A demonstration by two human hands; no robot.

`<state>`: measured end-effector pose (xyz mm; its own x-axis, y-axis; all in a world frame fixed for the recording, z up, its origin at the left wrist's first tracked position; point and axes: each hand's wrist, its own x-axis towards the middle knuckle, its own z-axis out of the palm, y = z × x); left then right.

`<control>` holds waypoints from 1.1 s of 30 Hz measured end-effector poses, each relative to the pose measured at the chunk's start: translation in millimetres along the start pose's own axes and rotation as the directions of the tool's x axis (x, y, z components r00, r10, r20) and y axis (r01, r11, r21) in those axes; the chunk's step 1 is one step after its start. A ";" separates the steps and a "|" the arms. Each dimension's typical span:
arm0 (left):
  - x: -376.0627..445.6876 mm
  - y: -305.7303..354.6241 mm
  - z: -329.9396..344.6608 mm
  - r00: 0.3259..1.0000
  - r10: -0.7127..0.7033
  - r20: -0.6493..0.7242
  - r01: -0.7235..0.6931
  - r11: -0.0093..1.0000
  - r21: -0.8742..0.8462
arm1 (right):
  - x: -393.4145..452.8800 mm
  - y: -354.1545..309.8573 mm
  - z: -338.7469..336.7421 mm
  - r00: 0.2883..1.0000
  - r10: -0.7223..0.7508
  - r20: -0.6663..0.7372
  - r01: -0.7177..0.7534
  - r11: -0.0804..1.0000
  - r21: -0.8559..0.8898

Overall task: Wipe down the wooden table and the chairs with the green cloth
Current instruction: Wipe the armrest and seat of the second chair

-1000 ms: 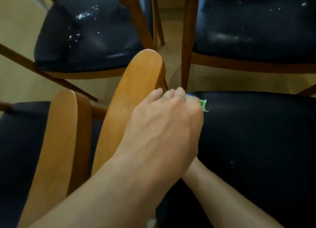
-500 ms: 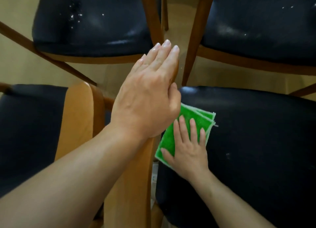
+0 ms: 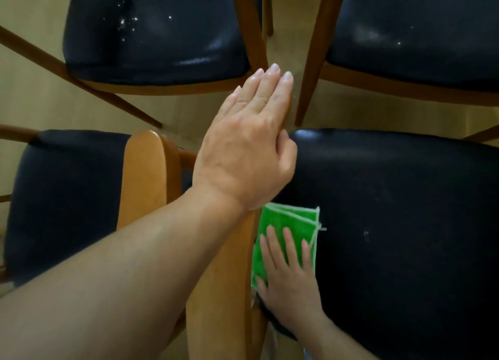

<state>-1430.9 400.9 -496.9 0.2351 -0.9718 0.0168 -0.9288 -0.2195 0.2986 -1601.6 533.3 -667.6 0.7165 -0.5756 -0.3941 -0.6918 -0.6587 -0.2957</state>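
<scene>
No legible text or labels.

Dim, warm light, soft glare on dark seats [image 3: 391, 197] (edges bowed, slightly blurred)

Floor [image 3: 32, 94]: pale tan, smooth, matte.
Light: soft, with dull highlights on dark upholstery.
Far chair legs [image 3: 310, 62]: slanted brown wood, standing on floor.

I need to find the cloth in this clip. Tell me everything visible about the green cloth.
The green cloth is bright green, textured, with pale stitched edges, and folded into layers. It lies flat on the near chair's dark seat, beside the wooden backrest. The right hand presses it with straight fingers, covering its lower part.
</scene>
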 end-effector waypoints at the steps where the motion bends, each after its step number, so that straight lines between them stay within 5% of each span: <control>1: 0.0 0.2 -0.2 1.000 -0.003 0.002 0.003 1.000 0.004 | -26.4 -3.0 12.6 0.999 -0.031 0.034 0.032 0.999 -0.028; 4: 0.8 0.3 0.2 1.000 -0.001 0.009 0.001 1.000 0.020 | -77.1 5.3 33.1 0.988 -0.152 0.040 0.156 0.979 -0.131; 8: 0.8 -0.3 2.3 1.000 0.002 -0.008 -0.002 0.999 0.032 | -75.5 27.4 22.2 0.963 -0.251 0.099 0.256 0.965 -0.049; 13: 0.2 0.3 2.1 0.998 0.015 -0.056 -0.013 0.999 0.045 | -4.2 45.4 -13.5 0.996 0.081 -0.022 -0.081 0.996 0.034; 18: -12.9 11.7 -0.2 0.997 0.002 -0.081 0.012 0.985 0.170 | 67.1 58.3 -42.3 0.928 0.371 -0.038 -0.362 0.920 0.149; 22: -63.5 40.0 9.2 0.998 -0.010 -0.067 0.023 0.981 0.194 | 31.5 20.7 -14.7 0.960 0.265 -0.084 -0.265 0.964 0.017; 28: -127.0 39.8 13.8 0.980 -0.197 -0.017 0.197 0.967 0.165 | -74.6 19.8 30.3 0.996 -0.064 0.066 0.068 0.996 -0.060; 30: -133.0 50.2 17.2 0.989 -0.148 0.007 0.144 0.970 0.193 | -69.8 57.0 20.5 0.999 -0.029 0.015 0.031 0.996 -0.087; 33: -135.9 71.5 28.4 0.995 -0.089 0.055 0.078 0.980 0.182 | -38.9 128.4 -12.9 0.964 0.242 -0.107 -0.250 0.966 -0.072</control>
<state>-1537.3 514.8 -505.0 0.3009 -0.9516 -0.0623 -0.9443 -0.3064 0.1202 -1717.2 464.9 -679.0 0.5332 -0.7662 -0.3585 -0.8408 -0.5270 -0.1242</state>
